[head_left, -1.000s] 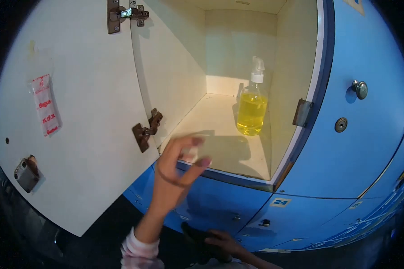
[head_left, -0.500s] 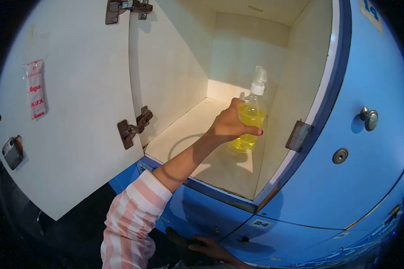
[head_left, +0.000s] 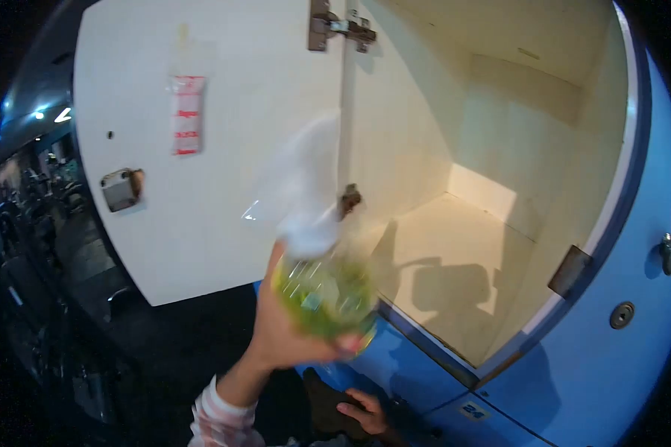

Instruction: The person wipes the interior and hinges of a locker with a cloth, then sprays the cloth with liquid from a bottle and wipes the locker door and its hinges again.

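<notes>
The spray bottle point(head_left: 328, 294) is out in front of the open locker compartment point(head_left: 425, 223), close to the wearer, held in the left hand point(head_left: 282, 328). It leans: the long axis runs from the base at lower right to the white spray head point(head_left: 306, 190) at upper left. The head is smeared by motion, but its narrow tip seems to point left, towards the open white door point(head_left: 231, 257). Yellow-green liquid point(head_left: 324, 305) shows through the clear body.

The left grip is closed round the bottle's body, the palm on its left side and the thumb across the front, low down near the base. The right hand point(head_left: 365, 411) is low by the blue lockers, fingers bent against a dark brown item point(head_left: 328, 406); I can't tell how firmly it has hold of that.

Half a second ago the bottle stood inside the compartment, nearly upright, with the left hand just round it. Now it has come out and towards the wearer, tipped over to the left, and only shadows point(head_left: 451, 287) fall across the compartment floor. The view has swung left too, so the door, with its red-printed packet point(head_left: 188, 115) and metal lock point(head_left: 121, 190), sits further to the right.
</notes>
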Available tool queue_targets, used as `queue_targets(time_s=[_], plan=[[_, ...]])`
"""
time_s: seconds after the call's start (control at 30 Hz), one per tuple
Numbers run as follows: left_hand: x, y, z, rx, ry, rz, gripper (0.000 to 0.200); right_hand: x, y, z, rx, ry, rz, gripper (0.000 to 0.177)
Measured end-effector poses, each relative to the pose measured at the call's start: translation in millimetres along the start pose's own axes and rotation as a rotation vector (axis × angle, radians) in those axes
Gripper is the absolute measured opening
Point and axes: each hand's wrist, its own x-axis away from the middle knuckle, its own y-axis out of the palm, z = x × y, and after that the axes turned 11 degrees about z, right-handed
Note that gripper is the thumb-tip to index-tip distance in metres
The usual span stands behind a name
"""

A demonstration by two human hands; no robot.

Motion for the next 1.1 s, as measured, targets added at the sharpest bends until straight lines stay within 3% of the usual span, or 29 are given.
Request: queue_targets(time_s=[0.07,0.1,0.13,0.17,0.23,0.37,0.43,0.57,0.67,0.7,0.77,0.8,0.9,1.03,1.1], plan=[[56,-41,-4,0.136,-0.190,0.044,0.093,-2,11,-12,-0.091,0.079,0.080,0.013],[68,-54,-8,-0.018,0.008,-0.018,0.097,-3,18,-26,-0.171,0.087,0.118,0.016],[82,-60,-3,-0.045,0.027,-0.027,0.096,-8,23,-34,-0.184,0.082,0.095,0.016],[99,-50,-4,0.008,0.021,0.125,0.091,-13,25,-39,-0.150,0.040,0.116,0.017],[109,-62,-11,-0.042,0.020,0.125,0.090,-24,39,-52,-0.153,-0.072,0.205,0.020],[123,-67,-22,-0.132,-0.013,0.155,0.085,-45,56,-60,-0.363,-0.035,0.133,0.020],[126,-68,-29,-0.163,-0.031,0.171,0.082,-54,60,-62,-0.121,-0.283,-0.029,0.024],[136,-70,-37,-0.228,-0.070,0.182,0.078,-57,61,-51,-0.003,-0.242,-0.205,0.033],[144,-70,-42,-0.279,-0.112,0.193,0.075,-47,66,-46,0.110,-0.405,0.056,0.030],[146,-70,-43,-0.296,-0.128,0.197,0.074,-47,72,-46,0.110,-0.405,0.053,0.030],[149,-69,-47,-0.328,-0.156,0.206,0.071,-49,81,-51,0.029,-0.625,0.327,0.034],[151,-68,-48,-0.344,-0.170,0.213,0.070,-49,80,-58,0.029,-0.628,0.321,0.034],[160,-65,-51,-0.395,-0.217,0.235,0.067,-51,73,-71,0.015,-0.428,-0.009,0.047],[174,-65,-53,-0.478,-0.290,0.255,0.063,-50,76,-89,0.158,-0.464,-0.083,0.054],[183,-64,-53,-0.517,-0.333,0.264,0.062,-43,87,-92,0.078,-0.318,-0.030,0.057]])
